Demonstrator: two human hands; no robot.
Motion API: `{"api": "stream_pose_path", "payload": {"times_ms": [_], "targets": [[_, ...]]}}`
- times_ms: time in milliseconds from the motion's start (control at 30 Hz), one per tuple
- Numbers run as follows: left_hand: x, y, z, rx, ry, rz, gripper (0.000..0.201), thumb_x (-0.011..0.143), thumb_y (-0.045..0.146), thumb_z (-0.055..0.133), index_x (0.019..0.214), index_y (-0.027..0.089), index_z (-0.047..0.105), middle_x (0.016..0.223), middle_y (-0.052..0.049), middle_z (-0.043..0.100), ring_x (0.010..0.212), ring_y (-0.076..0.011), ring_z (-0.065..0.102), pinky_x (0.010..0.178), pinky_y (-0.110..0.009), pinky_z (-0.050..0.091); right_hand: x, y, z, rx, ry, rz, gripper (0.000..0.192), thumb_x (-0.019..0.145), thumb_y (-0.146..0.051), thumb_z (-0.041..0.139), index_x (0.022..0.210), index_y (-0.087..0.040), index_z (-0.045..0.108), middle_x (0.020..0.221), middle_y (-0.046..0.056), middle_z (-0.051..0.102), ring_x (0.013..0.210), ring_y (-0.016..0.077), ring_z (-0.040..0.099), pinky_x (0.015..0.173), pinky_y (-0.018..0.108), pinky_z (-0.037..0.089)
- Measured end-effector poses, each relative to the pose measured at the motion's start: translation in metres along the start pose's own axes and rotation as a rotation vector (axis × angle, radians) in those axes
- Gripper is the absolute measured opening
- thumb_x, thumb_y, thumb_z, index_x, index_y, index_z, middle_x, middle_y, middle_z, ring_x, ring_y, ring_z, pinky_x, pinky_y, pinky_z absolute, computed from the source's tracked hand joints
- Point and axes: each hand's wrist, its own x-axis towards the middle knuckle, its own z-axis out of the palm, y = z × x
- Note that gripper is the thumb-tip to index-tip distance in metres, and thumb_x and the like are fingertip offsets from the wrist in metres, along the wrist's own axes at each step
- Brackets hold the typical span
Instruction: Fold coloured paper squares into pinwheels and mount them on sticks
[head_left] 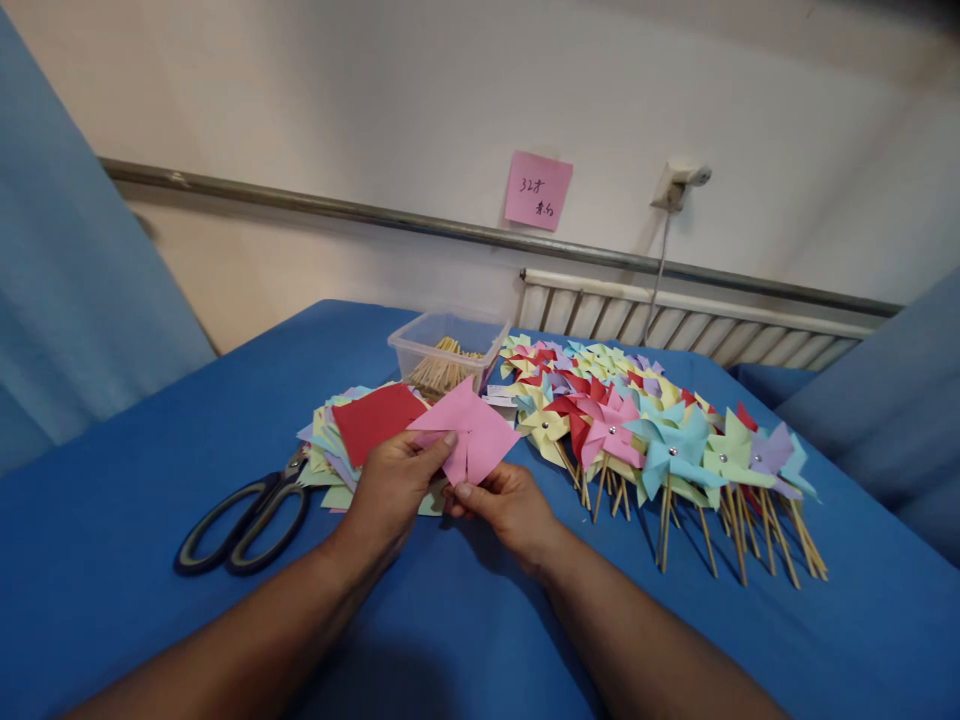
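A square of pink paper (486, 432), turned on its corner, is held up between both my hands. Slits run from its edges toward the middle. My left hand (397, 480) pinches it at the left, the thumb lying across the sheet. At the bottom corner my right hand (504, 508) grips the paper between thumb and fingers. Behind my left hand lies a stack of coloured paper squares (335, 440), with a red square (379, 418) on top. Dark-handled scissors (251, 515) rest left of the stack, their blades partly hidden under the papers.
A clear plastic box (412, 350) holding thin wooden sticks (448, 365) stands behind the paper. Many finished pinwheels (673, 450) on sticks lie piled at the right of the blue table (172, 440). At the back are a radiator (600, 305), a metal pipe (360, 212) and a pink note (538, 190).
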Motion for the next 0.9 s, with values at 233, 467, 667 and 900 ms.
{"api": "stream_pose_path", "payload": {"times_ms": [233,467,667,900], "targets": [[0.004,-0.001,-0.004,-0.014,0.075,0.047,0.026,0.063,0.036,0.080,0.067,0.014,0.067,0.055,-0.001,0.065,0.049,-0.0135,0.059,0.047,-0.023,0.045,-0.006,-0.007,0.003,0.096,-0.131,0.048,0.035,0.058,-0.035,0.087,0.085,-0.019,0.071,0.079,0.001,0.069,0.069,0.0121,0.061,0.067,0.025,0.049],[0.002,0.000,-0.005,0.005,-0.043,-0.003,0.027,0.069,0.040,0.074,0.067,0.014,0.066,0.053,-0.002,0.064,0.039,-0.0155,0.055,0.039,-0.027,0.044,-0.002,-0.005,0.001,0.000,-0.022,0.057,0.034,0.066,-0.046,0.080,0.072,-0.014,0.072,0.064,0.004,0.067,0.054,0.0114,0.058,0.057,0.026,0.048],[-0.003,0.002,-0.002,-0.041,-0.080,-0.013,0.027,0.070,0.035,0.076,0.080,0.011,0.068,0.064,-0.005,0.069,0.048,-0.0165,0.060,0.041,-0.026,0.046,0.000,0.006,0.001,-0.060,-0.018,0.040,0.031,0.065,-0.043,0.079,0.073,-0.014,0.071,0.060,0.002,0.065,0.052,0.0121,0.057,0.055,0.027,0.049],[0.002,0.009,-0.008,-0.168,0.083,0.027,0.025,0.067,0.025,0.079,0.084,0.010,0.070,0.067,-0.005,0.072,0.058,-0.0161,0.065,0.054,-0.025,0.052,-0.007,0.005,0.003,-0.351,0.267,-0.314,0.024,0.078,-0.020,0.060,0.102,-0.020,0.058,0.082,0.003,0.066,0.074,0.0171,0.064,0.068,0.031,0.053]]}}
